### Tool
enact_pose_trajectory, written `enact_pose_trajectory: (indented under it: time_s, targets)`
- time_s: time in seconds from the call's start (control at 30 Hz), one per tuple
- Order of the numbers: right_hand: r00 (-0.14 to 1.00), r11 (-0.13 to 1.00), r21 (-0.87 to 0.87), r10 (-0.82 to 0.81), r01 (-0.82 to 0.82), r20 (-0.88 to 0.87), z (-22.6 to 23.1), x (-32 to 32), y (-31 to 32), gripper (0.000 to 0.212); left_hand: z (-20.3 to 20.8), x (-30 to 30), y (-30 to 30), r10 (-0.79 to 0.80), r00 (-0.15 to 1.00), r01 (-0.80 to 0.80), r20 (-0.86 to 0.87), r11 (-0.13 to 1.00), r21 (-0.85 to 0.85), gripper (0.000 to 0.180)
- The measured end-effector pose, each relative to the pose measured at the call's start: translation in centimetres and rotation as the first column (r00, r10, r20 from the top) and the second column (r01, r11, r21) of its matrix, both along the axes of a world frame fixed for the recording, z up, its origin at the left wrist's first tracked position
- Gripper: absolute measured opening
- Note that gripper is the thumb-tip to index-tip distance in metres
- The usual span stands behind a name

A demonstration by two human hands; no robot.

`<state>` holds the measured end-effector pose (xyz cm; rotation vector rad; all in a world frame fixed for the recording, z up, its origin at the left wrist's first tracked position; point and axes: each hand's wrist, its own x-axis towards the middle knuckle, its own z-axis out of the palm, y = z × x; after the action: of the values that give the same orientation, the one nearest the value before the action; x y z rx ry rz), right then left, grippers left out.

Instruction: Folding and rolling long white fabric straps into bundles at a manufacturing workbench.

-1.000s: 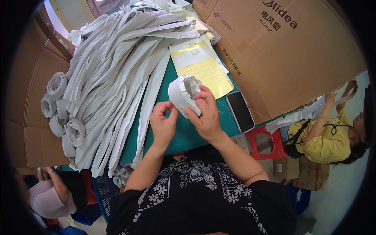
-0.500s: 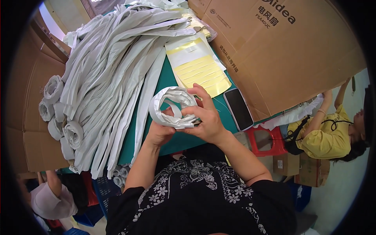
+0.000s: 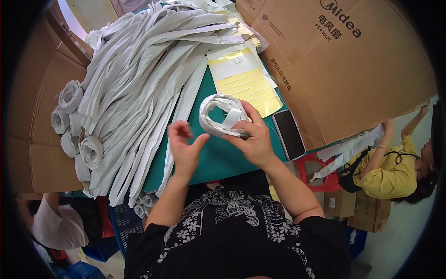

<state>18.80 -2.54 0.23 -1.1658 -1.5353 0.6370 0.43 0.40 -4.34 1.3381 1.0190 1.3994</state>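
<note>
A coil of white strip, wound into a ring with a hollow middle, is gripped in my right hand above the green tabletop. A short flat end of the strip slants across the hollow. To its left, my left hand is off the coil, thumb and fingers apart with nothing between them; its fingertips are slightly blurred. Beyond the coil lies a sheet of yellow labels on white backing. A large heap of long white strips spreads to the left of my hands.
Several rolled coils sit along the heap's left side. A dark-screened phone lies right of my right hand. A big cardboard box stands at the right, another cardboard wall at the left. A co-worker in yellow is at the right edge.
My left hand has let go of the coil and moved left, its fingers spreading. The right hand keeps the coil, now a little further right in view. The whole view has shifted slightly.
</note>
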Motion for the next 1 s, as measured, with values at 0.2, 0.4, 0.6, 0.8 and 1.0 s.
enact_pose_trajectory:
  time_s: [0.2, 0.4, 0.6, 0.8, 1.0]
  targets:
    - [0.985, 0.981, -0.185, 0.079, -0.051, 0.151, 1.2, 0.3, -0.4, 0.023, 9.3, -0.7, 2.1, 0.152, 0.606, 0.415, -0.781, 0.776, 0.474, 0.048]
    - [0.931, 0.975, -0.175, 0.19, -0.14, 0.312, 0.6, 1.0, -0.2, 0.03, 7.4, -0.1, 2.2, -0.295, 0.553, 0.523, -0.779, 0.851, 0.049, 0.014]
    - [0.877, 0.641, -0.618, 0.444, -0.455, -0.186, -0.5, 2.8, 0.3, 0.027, 5.2, 0.5, 2.3, -0.302, 0.563, 0.651, -0.77, 0.736, 0.187, 0.013]
    - [0.846, 0.488, -0.703, 0.413, -0.517, -0.336, -1.9, 3.8, 1.1, 0.021, 4.8, 0.0, 1.0, -0.244, 0.5, 0.834, -0.831, 0.394, 0.387, 0.036]
    - [0.774, 0.451, -0.629, 0.368, -0.633, -0.516, -1.9, 3.9, 1.4, 0.025, 4.3, -0.5, 1.5, -0.096, 0.463, 0.856, -0.881, 0.304, 0.417, 0.033]
